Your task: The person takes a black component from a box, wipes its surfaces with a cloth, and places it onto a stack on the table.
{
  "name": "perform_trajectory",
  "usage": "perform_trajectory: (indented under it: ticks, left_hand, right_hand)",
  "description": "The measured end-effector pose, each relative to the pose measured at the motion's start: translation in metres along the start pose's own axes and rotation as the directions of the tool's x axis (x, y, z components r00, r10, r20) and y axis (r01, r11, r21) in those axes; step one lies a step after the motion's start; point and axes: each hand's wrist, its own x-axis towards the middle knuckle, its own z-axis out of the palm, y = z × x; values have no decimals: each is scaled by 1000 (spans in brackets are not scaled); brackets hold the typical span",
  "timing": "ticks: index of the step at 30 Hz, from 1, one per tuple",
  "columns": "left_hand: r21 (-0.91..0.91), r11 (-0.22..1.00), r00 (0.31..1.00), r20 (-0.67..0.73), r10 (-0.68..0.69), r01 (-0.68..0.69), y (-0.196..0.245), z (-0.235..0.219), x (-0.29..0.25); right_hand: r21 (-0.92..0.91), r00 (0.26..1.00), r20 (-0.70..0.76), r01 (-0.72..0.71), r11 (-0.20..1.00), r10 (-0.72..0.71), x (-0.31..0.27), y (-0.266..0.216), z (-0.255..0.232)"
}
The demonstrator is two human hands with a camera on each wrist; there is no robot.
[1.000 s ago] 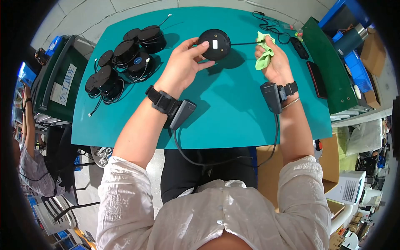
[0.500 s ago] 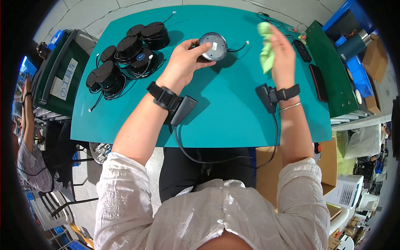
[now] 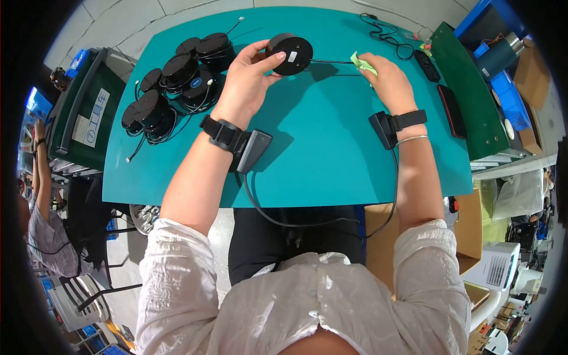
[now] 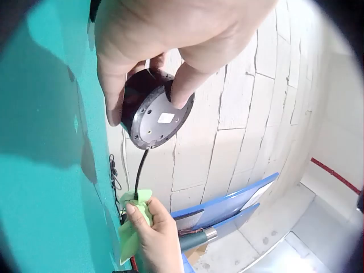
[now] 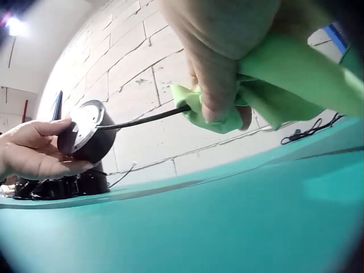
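The left hand (image 3: 247,80) grips a round black device (image 3: 297,57) by its rim, above the table, its flat face with a small white label turned outward. From the device's edge a black cable (image 3: 331,62) runs stretched to the right hand (image 3: 389,83). That hand pinches a light green cloth (image 3: 362,63) round the cable's far part; the cable's end is hidden in the cloth. In the right wrist view the cloth (image 5: 213,116) is folded about the cable (image 5: 148,118), and the device (image 5: 91,133) hangs clear of the table.
Several black devices with cables (image 3: 179,71) stand at the table's left. At the right lie a coiled black cable (image 3: 384,38), a black power strip (image 3: 427,66) and a dark phone-like object (image 3: 451,111). A green cabinet (image 3: 473,94) borders the right edge; the teal table (image 3: 319,160) lies below the hands.
The right hand with the cloth swung back from the cable, its white connector showing, then returned and closed the cloth round it. The left hand and device shifted slightly left and up.
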Motion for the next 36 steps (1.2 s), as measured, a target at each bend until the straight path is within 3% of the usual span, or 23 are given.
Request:
perform_trajectory:
  ticks: [4, 6, 7, 9, 11, 12, 13, 14, 17, 18, 20, 21, 23, 24, 25, 26, 29, 30, 31, 33, 34, 35, 36]
  left_hand:
    - [19, 999, 999, 13, 49, -49, 0, 5, -5]
    - [30, 996, 996, 35, 82, -83, 0, 4, -4]
    - [60, 985, 985, 68, 159, -163, -1, 3, -2]
    - [86, 967, 967, 101, 233, -242, 0, 2, -1]
    - [233, 925, 950, 162, 269, -301, 5, 3, -3]
    - [233, 924, 949, 159, 272, -303, 4, 4, -3]
    - [318, 892, 943, 196, 271, -322, 2, 7, -4]
    - [400, 852, 936, 233, 263, -338, 0, 9, -5]
    - [484, 810, 932, 303, 201, -332, 5, 17, -12]
    - [493, 800, 932, 284, 224, -342, 5, 15, -10]
    - [534, 776, 940, 248, 235, -335, 8, 16, -11]
    - [572, 749, 942, 217, 255, -334, 11, 15, -10]
    - [608, 686, 917, 271, 293, -399, 15, 15, -12]
    - [634, 619, 886, 329, 326, -463, 16, 15, -12]
    - [632, 621, 886, 327, 328, -463, 14, 15, -12]
    - [668, 573, 879, 341, 333, -475, 10, 15, -11]
    - [772, 456, 897, 367, 248, -442, 11, 15, -12]
    - [744, 548, 924, 318, 214, -383, 14, 19, -15]
    - [705, 632, 946, 274, 175, -321, 15, 22, -16]
    - [647, 687, 940, 291, 180, -332, 13, 22, -14]
    - [491, 793, 927, 280, 249, -361, 8, 20, -11]
    - [317, 867, 915, 253, 314, -385, 5, 19, -9]
    - [391, 845, 926, 245, 288, -366, 8, 22, -13]
  right_hand:
    - [56, 951, 198, -251, 966, 236, 1, -6, -6]
    - [239, 970, 40, -241, 941, 238, -2, 10, 5]
    - [239, 971, 39, -238, 941, 236, -2, 21, 8]
    - [0, 970, -215, -119, 993, 116, 1, 31, 7]
    - [63, 948, -242, -198, 978, 207, 3, 21, 10]
    - [372, 953, -199, -142, 917, 228, 5, 19, 20]
    - [646, 960, -151, -85, 759, 235, 9, 4, 22]
    - [907, 966, 102, -189, 376, 237, 3, -14, 25]
    - [931, 932, 347, -356, 83, 102, -9, -48, 28]
    - [929, 931, 352, -360, 80, 102, -10, -54, 22]
    - [881, 905, 425, -419, -220, -23, -10, -64, 13]
    - [880, 905, 426, -420, -223, -27, -10, -66, 16]
    - [956, 979, 190, -166, 243, -79, -12, -69, 21]
    - [955, 978, 191, -166, 246, -79, -11, -73, 19]
    - [823, 978, -1, 118, 556, -207, -11, -77, 16]
    - [537, 913, -130, 392, 747, -386, -11, -79, 15]
    - [492, 935, -113, 346, 799, -335, -13, -79, 17]
    - [540, 982, -36, 177, 823, -188, -14, -75, 18]
    - [539, 983, -38, 173, 824, -182, -13, -72, 17]
    - [716, 996, 71, -15, 698, -52, -12, -67, 13]
    - [841, 997, 78, -74, 535, 16, -10, -70, 13]
    - [842, 997, 75, -72, 535, 15, -8, -70, 14]
    - [944, 997, 63, -75, 320, 47, -7, -71, 15]
